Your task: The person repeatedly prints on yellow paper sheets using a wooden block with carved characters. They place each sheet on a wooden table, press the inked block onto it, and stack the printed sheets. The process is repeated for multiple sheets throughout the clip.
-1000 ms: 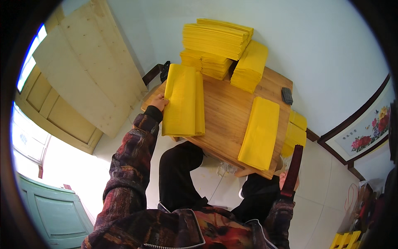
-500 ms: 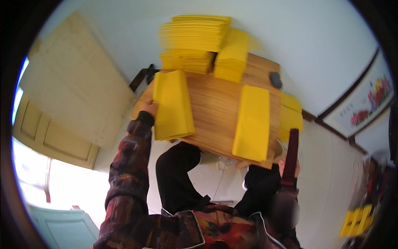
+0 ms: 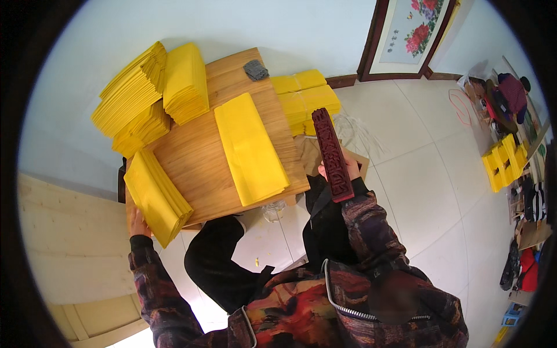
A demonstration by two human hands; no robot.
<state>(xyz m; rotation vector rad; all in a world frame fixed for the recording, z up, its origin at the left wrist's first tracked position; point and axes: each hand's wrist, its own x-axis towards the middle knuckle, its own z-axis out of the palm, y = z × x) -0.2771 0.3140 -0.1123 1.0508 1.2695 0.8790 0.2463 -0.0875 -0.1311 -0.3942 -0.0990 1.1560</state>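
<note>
My right hand (image 3: 351, 166) is closed round a long dark-red carved wooden block (image 3: 332, 152), held up to the right of the table with its relief-cut face showing. My left hand (image 3: 139, 224) touches the outer edge of a folded yellow paper stack (image 3: 158, 197) at the table's front left; its fingers look extended along the side, partly hidden. That stack overhangs the front edge of the wooden table (image 3: 200, 145). To its right lies a flat yellow folded paper bundle (image 3: 249, 151), untouched by either hand.
Tall yellow paper piles (image 3: 185, 84) stand at the table's back left, and a dark grey pad (image 3: 256, 70) lies at its back corner. Tied yellow bundles (image 3: 307, 104) sit beyond the right edge. A cluttered shelf (image 3: 525, 232) lines the far right.
My view has turned to the right. The carved block has come up and forward in my right hand, its carved face now visible. My left hand remains at the left stack's edge.
</note>
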